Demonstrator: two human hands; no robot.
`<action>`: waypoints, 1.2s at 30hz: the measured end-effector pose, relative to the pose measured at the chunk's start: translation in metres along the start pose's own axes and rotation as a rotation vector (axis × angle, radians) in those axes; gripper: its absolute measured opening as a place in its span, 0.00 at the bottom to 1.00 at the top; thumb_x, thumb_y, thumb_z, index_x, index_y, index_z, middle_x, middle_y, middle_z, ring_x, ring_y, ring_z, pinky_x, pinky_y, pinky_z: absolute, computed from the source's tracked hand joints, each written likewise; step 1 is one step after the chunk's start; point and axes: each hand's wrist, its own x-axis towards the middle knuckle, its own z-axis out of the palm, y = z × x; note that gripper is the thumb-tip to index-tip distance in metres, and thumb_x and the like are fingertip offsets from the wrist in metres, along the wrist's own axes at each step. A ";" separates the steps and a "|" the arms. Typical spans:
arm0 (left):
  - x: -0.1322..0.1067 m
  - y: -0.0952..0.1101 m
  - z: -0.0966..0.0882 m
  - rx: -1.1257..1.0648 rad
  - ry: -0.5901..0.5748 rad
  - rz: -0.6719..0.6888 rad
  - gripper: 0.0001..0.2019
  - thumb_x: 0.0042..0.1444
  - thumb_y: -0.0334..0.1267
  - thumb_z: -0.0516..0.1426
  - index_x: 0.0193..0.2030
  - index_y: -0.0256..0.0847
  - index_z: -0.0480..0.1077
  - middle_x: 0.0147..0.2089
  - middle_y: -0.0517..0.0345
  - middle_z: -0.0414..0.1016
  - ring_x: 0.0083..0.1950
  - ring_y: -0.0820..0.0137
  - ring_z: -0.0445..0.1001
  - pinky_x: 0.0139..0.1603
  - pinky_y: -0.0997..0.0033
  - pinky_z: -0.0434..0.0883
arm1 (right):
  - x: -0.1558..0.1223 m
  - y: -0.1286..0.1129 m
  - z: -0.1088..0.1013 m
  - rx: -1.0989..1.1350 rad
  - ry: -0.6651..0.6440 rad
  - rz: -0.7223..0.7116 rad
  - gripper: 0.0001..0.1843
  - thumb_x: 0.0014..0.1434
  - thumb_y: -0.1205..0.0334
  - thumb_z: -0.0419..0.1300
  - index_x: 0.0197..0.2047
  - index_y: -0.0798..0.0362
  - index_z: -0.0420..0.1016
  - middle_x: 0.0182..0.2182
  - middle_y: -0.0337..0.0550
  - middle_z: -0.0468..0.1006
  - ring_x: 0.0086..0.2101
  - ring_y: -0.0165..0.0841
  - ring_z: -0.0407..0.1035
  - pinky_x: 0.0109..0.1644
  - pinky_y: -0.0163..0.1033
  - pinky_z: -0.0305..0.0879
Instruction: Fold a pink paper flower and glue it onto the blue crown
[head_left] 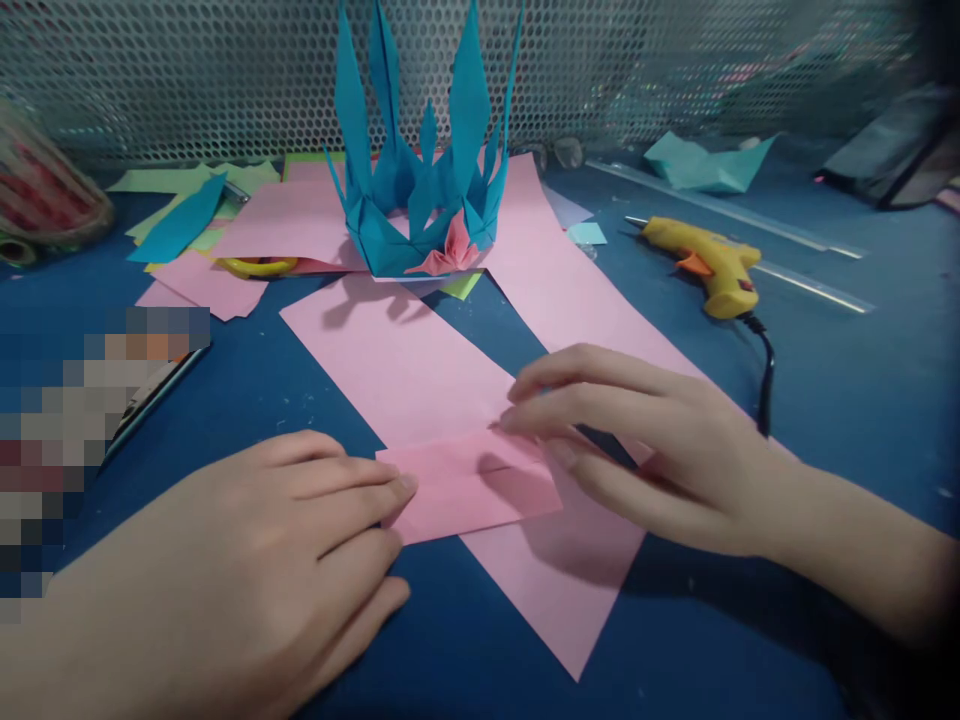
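Note:
A small rectangle of pink paper with a crease lies across a longer pink paper strip. My left hand rests palm down, its stretched fingers touching the small sheet's left edge. My right hand is over its upper right part, fingers and thumb apart, fingertips at the top edge; whether they press on it I cannot tell. Behind the strip stands a blue folded-paper crown with tall points and a pink paper flower on its front.
At the right lies a yellow hot glue gun with glue sticks and a teal folded paper behind it. Paper scraps and yellow-handled scissors lie back left. A perforated metal panel borders the blue table.

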 end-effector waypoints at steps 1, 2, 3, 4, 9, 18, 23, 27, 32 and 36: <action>0.001 -0.001 0.002 0.025 0.001 0.033 0.12 0.67 0.33 0.52 0.38 0.43 0.76 0.42 0.62 0.85 0.42 0.66 0.82 0.44 0.61 0.74 | 0.001 -0.001 0.002 -0.002 -0.012 0.034 0.12 0.66 0.69 0.55 0.52 0.55 0.73 0.46 0.50 0.74 0.46 0.33 0.72 0.49 0.37 0.71; 0.002 -0.002 0.004 0.053 0.004 0.061 0.12 0.68 0.34 0.51 0.40 0.40 0.76 0.42 0.60 0.85 0.41 0.65 0.82 0.42 0.60 0.73 | 0.001 -0.003 0.004 0.007 -0.034 0.058 0.13 0.66 0.66 0.58 0.53 0.55 0.73 0.47 0.50 0.74 0.47 0.33 0.72 0.50 0.37 0.71; 0.002 -0.002 0.006 0.078 0.006 0.083 0.12 0.68 0.34 0.50 0.41 0.39 0.76 0.41 0.59 0.85 0.40 0.64 0.81 0.42 0.59 0.73 | 0.002 -0.006 0.005 0.031 -0.050 0.077 0.13 0.65 0.64 0.59 0.52 0.54 0.74 0.46 0.49 0.75 0.47 0.33 0.73 0.50 0.37 0.72; 0.001 -0.003 0.007 0.099 0.008 0.097 0.12 0.68 0.32 0.50 0.43 0.38 0.75 0.42 0.58 0.85 0.41 0.64 0.81 0.42 0.59 0.73 | 0.003 -0.008 0.006 0.066 -0.068 0.098 0.11 0.65 0.64 0.60 0.51 0.53 0.75 0.45 0.48 0.75 0.46 0.33 0.73 0.50 0.36 0.72; -0.005 -0.005 0.008 0.176 -0.028 0.139 0.16 0.66 0.25 0.47 0.51 0.38 0.74 0.48 0.55 0.83 0.48 0.62 0.78 0.47 0.60 0.71 | 0.003 -0.022 0.002 0.277 -0.201 0.216 0.17 0.65 0.76 0.51 0.47 0.52 0.78 0.43 0.41 0.80 0.43 0.27 0.75 0.48 0.30 0.71; -0.011 0.000 0.018 0.113 -0.025 0.087 0.18 0.66 0.26 0.47 0.57 0.38 0.71 0.55 0.54 0.80 0.56 0.63 0.76 0.59 0.62 0.72 | -0.001 -0.015 0.008 -0.014 -0.188 -0.037 0.15 0.67 0.73 0.53 0.50 0.56 0.79 0.45 0.50 0.79 0.46 0.33 0.73 0.50 0.37 0.71; 0.000 0.007 0.015 0.076 -0.029 0.137 0.16 0.69 0.31 0.47 0.52 0.37 0.75 0.53 0.55 0.82 0.53 0.63 0.80 0.54 0.64 0.76 | -0.001 -0.016 0.007 -0.154 -0.206 -0.168 0.13 0.69 0.67 0.52 0.42 0.56 0.79 0.45 0.51 0.79 0.45 0.37 0.72 0.52 0.42 0.70; -0.007 0.014 0.023 0.053 0.028 0.077 0.18 0.71 0.41 0.47 0.53 0.34 0.74 0.54 0.50 0.81 0.57 0.60 0.78 0.58 0.62 0.74 | 0.000 -0.020 0.007 -0.198 -0.218 -0.217 0.15 0.70 0.67 0.51 0.35 0.55 0.77 0.40 0.48 0.80 0.42 0.36 0.73 0.48 0.41 0.70; -0.010 0.016 0.024 0.058 0.027 0.081 0.14 0.68 0.36 0.50 0.50 0.35 0.75 0.50 0.47 0.82 0.54 0.59 0.79 0.58 0.60 0.75 | 0.000 -0.023 0.010 -0.210 -0.236 -0.221 0.14 0.69 0.66 0.51 0.35 0.54 0.75 0.36 0.47 0.79 0.40 0.36 0.73 0.46 0.43 0.70; -0.012 0.015 0.023 0.039 0.030 0.091 0.13 0.63 0.25 0.51 0.49 0.35 0.74 0.51 0.48 0.81 0.58 0.60 0.77 0.62 0.60 0.74 | -0.001 -0.025 0.010 -0.176 -0.227 -0.197 0.14 0.70 0.64 0.51 0.37 0.55 0.76 0.37 0.47 0.80 0.41 0.37 0.74 0.45 0.42 0.70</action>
